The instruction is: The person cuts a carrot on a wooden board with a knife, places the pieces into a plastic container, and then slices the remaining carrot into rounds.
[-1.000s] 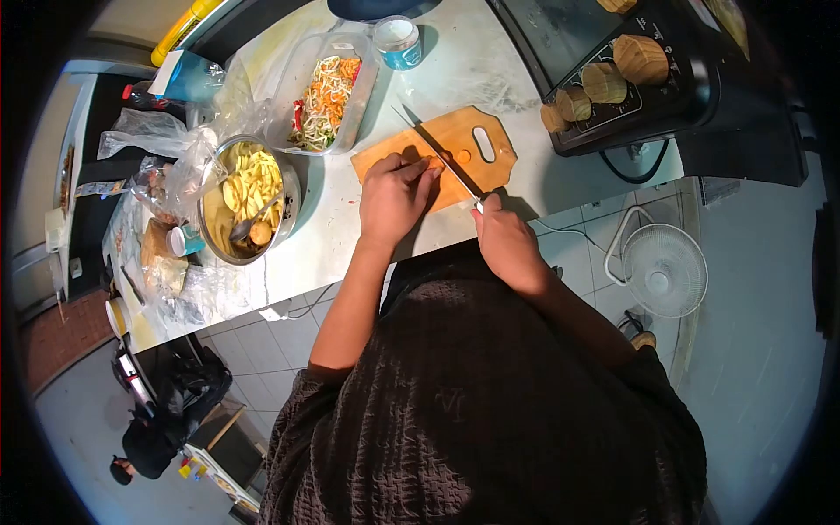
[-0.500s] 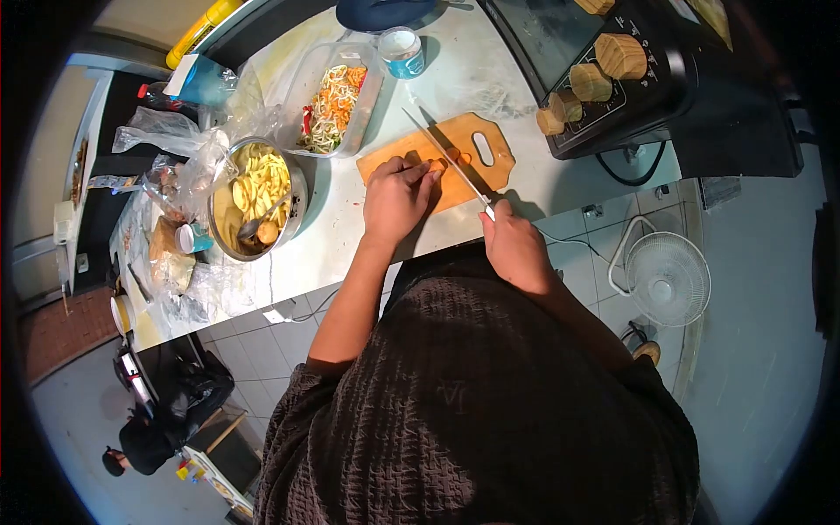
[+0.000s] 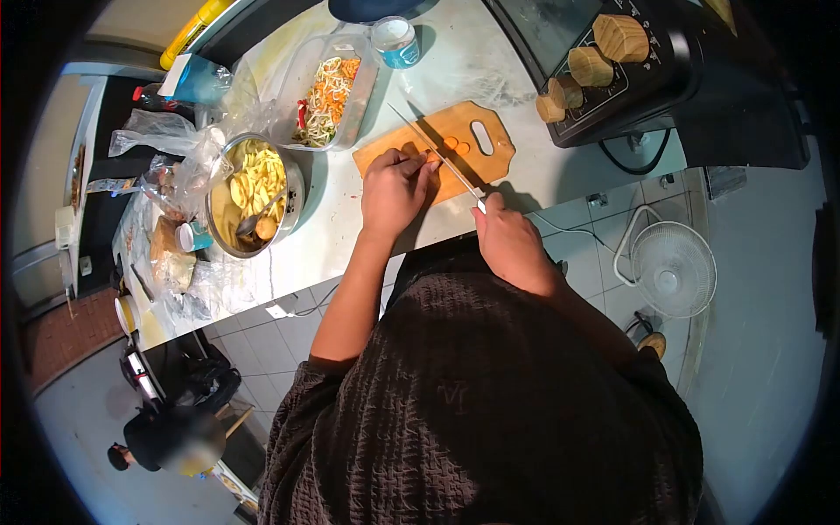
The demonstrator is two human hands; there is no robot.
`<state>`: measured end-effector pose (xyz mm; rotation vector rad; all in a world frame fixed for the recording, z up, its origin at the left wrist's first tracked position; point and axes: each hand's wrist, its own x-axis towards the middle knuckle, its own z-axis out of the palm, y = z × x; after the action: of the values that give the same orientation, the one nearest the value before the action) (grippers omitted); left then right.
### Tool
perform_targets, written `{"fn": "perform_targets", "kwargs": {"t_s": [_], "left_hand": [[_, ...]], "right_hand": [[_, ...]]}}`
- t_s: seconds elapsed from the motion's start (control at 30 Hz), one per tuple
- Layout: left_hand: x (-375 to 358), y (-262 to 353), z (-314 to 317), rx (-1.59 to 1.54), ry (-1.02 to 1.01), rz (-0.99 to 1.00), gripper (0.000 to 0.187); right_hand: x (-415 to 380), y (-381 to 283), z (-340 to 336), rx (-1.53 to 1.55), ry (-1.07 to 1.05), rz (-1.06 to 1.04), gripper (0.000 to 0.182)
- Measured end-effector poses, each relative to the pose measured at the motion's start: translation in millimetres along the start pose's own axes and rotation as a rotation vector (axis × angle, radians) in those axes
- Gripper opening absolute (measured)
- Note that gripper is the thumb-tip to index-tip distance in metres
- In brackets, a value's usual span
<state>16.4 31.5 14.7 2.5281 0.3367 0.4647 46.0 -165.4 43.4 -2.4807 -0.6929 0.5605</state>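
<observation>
A wooden cutting board (image 3: 486,157) with a handle hole lies on the pale counter. My left hand (image 3: 394,192) presses down on a carrot on the board; its fingers curl over it and hide most of it. My right hand (image 3: 510,243) grips the handle of a long knife (image 3: 433,150), whose blade lies across the board right beside my left fingertips. Two orange carrot slices (image 3: 455,145) rest on the board just right of the blade.
A metal pot (image 3: 250,194) of cut potatoes with a spoon stands left of the board. A clear tub (image 3: 328,89) holds shredded vegetables, with a small blue-lidded jar (image 3: 394,39) behind. A black appliance (image 3: 647,70) with wooden knobs stands at right. A white fan (image 3: 672,269) is on the floor.
The knife keeps slicing beside my left fingers; another slice has come off and the slices now lie slightly further right of the blade. The view shifted a little.
</observation>
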Motion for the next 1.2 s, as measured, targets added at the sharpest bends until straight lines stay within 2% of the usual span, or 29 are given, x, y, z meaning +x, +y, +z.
{"fn": "perform_targets", "kwargs": {"t_s": [0.53,1.03,1.2], "left_hand": [[0.7,1.6,1.6,-0.038,-0.001,0.03,0.02],[-0.1,-2.2,2.5,0.03,0.026,0.069,0.022],[1.6,1.7,-0.5,-0.024,-0.013,-0.015,0.021]], "right_hand": [[2.3,-3.6,-8.5,0.028,-0.072,0.002,0.029],[13.0,11.9,13.5,0.011,-0.045,0.018,0.029],[8.7,12.5,8.0,-0.014,-0.071,0.071,0.029]]}}
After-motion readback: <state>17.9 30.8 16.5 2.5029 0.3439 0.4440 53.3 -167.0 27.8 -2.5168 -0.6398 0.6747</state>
